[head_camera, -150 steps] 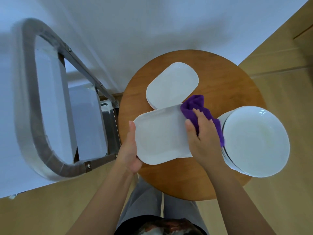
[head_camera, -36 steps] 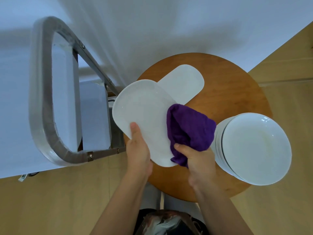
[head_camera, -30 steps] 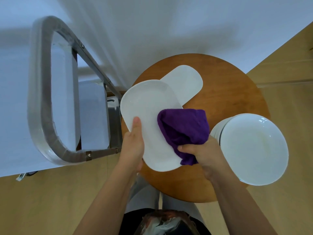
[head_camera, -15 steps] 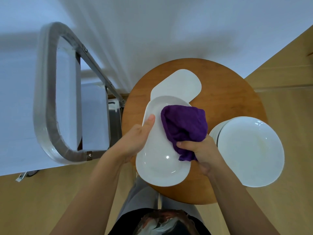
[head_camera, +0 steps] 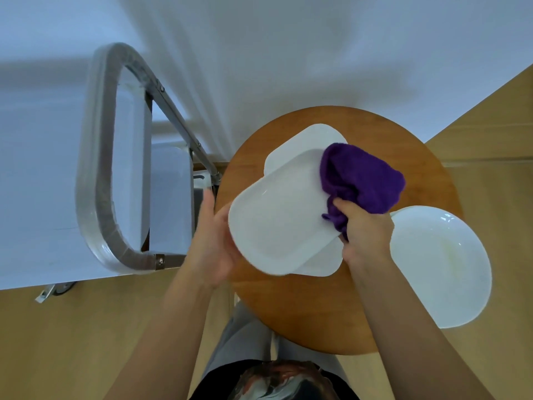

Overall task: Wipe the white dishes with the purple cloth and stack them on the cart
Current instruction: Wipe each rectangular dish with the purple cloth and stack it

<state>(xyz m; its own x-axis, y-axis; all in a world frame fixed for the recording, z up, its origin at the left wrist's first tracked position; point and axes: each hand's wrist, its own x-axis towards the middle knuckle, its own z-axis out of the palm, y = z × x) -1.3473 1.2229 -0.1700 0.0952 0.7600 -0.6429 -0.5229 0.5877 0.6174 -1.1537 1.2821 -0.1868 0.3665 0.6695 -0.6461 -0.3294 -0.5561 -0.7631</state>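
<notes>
Landmark: round wooden counter (head_camera: 340, 307), set against the white wall.
Held dish: white oblong dish (head_camera: 277, 215), raised over the left half of the counter, long axis now running from lower left to upper right; half a second ago it stood nearly lengthwise toward the person.
Left hand: left hand (head_camera: 213, 241), at the counter's left edge, palm and fingers cupping the dish's left end; blurred, so the finger positions are unclear.
Right hand: right hand (head_camera: 362, 232), over the counter's middle, fingers curled round the purple cloth (head_camera: 360, 177) and gripping it.
Cloth: bunched, pressed to the dish's upper right end; earlier it lay nearer the dish's middle.
Second oblong dish: white dish (head_camera: 302, 140) flat on the counter's far part, mostly covered by the held dish.
Round dishes: stack of white bowls (head_camera: 441, 267) overhanging the counter's right edge, position unchanged.
Cart: steel cart (head_camera: 98, 168), left of the counter, just beside it.
</notes>
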